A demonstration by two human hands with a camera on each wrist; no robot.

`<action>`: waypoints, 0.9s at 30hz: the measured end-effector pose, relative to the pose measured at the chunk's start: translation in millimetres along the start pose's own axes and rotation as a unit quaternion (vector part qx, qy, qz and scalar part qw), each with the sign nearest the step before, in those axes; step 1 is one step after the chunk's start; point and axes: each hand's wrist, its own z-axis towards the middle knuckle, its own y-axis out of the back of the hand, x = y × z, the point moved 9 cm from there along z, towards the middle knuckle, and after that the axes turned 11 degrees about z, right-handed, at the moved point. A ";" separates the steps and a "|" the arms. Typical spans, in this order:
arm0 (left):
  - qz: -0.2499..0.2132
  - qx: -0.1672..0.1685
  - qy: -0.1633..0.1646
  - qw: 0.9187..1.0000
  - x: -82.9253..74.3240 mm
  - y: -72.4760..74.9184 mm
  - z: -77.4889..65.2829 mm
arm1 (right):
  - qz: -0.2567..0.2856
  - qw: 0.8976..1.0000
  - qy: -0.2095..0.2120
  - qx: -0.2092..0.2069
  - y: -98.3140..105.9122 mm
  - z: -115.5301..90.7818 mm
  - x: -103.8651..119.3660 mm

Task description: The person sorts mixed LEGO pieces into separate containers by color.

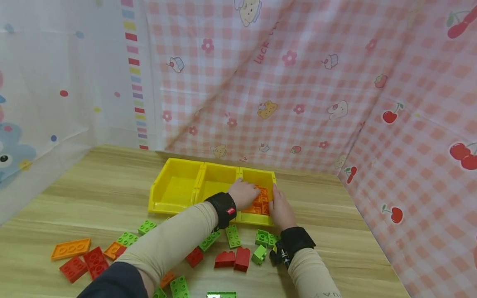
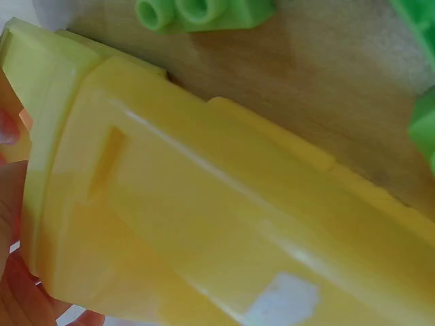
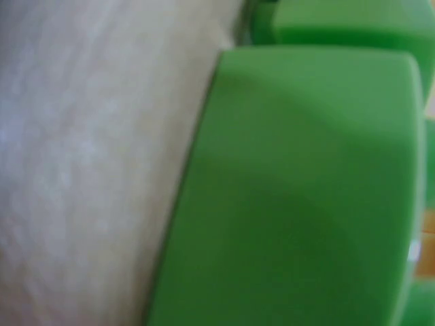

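Observation:
Three yellow storage bins (image 1: 175,207) stand side by side, and the right one holds several orange building bricks (image 1: 263,194). My left hand (image 1: 244,193) reaches over the divider into that right bin, fingers bent down at the orange bricks; its fingertips are partly hidden. At the bin's right wall, my right hand (image 1: 282,207) grips the edge. Fingers (image 2: 13,204) show at the left border of the left wrist view, against the yellow bin (image 2: 190,197). A green brick (image 3: 292,183) fills much of the right wrist view, with none of the right hand visible there.
Loose green bricks (image 1: 233,236) and red bricks (image 1: 242,259) lie in front of the bins. More red ones (image 1: 73,269) and an orange plate brick (image 1: 71,249) are at the left. Patterned cloth (image 1: 253,82) hangs behind the wooden table (image 1: 320,198).

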 end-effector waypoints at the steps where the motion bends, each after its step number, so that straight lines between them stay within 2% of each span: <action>1: -0.005 0.002 0.000 1.000 0.9 0.4 -1.9 | 0.000 1.000 -0.001 0.000 -0.5 -0.1 0.4; 8: -0.006 0.002 -0.023 1.000 3.5 0.0 -11.3 | 0.018 1.000 -0.014 0.007 -2.3 0.2 0.6; 12: -0.014 -0.028 -0.051 0.998 2.3 6.1 -18.8 | 0.029 0.999 -0.012 0.007 -1.1 -0.6 -1.9; 16: -0.027 -0.074 -0.082 0.994 4.3 15.1 -34.6 | 0.029 0.999 -0.009 0.012 -2.8 -0.7 -2.9; 20: -0.029 -0.103 -0.112 0.988 5.7 19.9 -56.9 | 0.035 0.999 -0.011 0.018 -5.7 -0.8 -5.1; 24: -0.046 -0.087 -0.124 0.987 14.5 26.3 -88.0 | 0.030 0.999 -0.011 0.019 -7.1 0.1 -5.8; 27: -0.070 -0.076 -0.118 0.988 31.0 29.1 -116.0 | 0.029 0.999 -0.011 0.021 -5.9 0.7 -4.0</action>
